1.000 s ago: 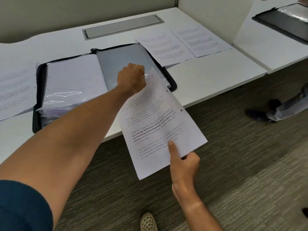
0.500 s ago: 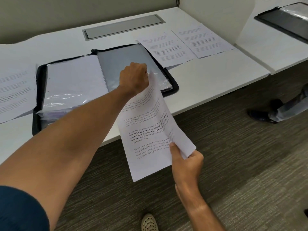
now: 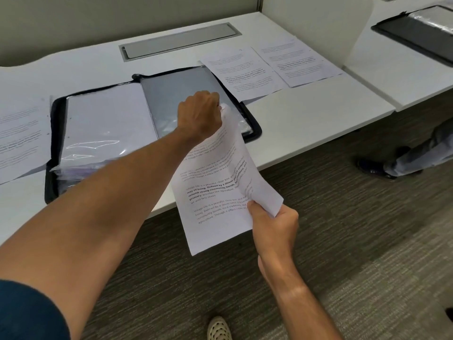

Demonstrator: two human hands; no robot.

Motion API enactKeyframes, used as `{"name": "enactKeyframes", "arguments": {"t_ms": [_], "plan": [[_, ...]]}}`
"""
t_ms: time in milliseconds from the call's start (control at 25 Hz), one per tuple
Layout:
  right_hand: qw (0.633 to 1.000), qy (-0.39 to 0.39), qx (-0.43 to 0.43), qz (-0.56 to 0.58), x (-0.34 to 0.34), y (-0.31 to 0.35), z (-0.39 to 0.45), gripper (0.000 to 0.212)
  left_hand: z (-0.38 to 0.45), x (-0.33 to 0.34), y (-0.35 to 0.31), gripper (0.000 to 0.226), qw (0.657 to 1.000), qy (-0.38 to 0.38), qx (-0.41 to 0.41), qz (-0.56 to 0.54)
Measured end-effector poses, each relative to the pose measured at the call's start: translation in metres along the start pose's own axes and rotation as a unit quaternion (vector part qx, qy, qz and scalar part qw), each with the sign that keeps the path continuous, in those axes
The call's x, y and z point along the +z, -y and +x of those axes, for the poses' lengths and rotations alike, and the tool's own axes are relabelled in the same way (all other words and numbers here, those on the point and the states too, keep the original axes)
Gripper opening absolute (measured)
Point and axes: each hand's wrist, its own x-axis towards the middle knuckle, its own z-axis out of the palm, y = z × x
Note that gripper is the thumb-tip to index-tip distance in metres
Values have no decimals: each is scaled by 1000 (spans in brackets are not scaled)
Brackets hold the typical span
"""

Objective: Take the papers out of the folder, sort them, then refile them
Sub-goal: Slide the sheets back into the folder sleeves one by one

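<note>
Over the desk edge, just in front of the folder (image 3: pixel 152 123), a printed sheet (image 3: pixel 215 192) hangs tilted and buckled between both hands. Left hand (image 3: pixel 199 116) is curled round the sheet's top end above the folder's right half; right hand (image 3: pixel 273 223) pinches its lower right corner, off the desk (image 3: pixel 306 123). Left of the folder lies one page (image 3: pixel 20 138); right of it, two pages (image 3: pixel 272 66) side by side.
</note>
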Motion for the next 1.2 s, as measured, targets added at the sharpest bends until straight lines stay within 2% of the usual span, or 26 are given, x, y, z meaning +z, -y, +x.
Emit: {"name": "enactKeyframes", "arguments": {"t_ms": [160, 400, 720, 880, 1040, 1200], "plan": [[998, 10, 22, 56, 6, 4, 0, 22, -11, -1, 3, 19, 999, 27, 39, -3], [988, -66, 39, 137, 9, 1, -13, 27, -37, 5, 26, 16, 999, 29, 37, 1], [989, -95, 27, 113, 56, 4, -5, 27, -36, 8, 18, 17, 996, 26, 83, 26], [983, -101, 65, 141, 71, 9, 24, 27, -40, 5, 20, 17, 997, 19, 76, 11], [975, -83, 115, 173, 57, -8, 21, 18, -51, 1, 39, 25, 997, 64, 40, 6], [962, -115, 188, 163, 50, -28, 5, 11, -62, 1, 60, 11, 996, 85, 17, 19]]}}
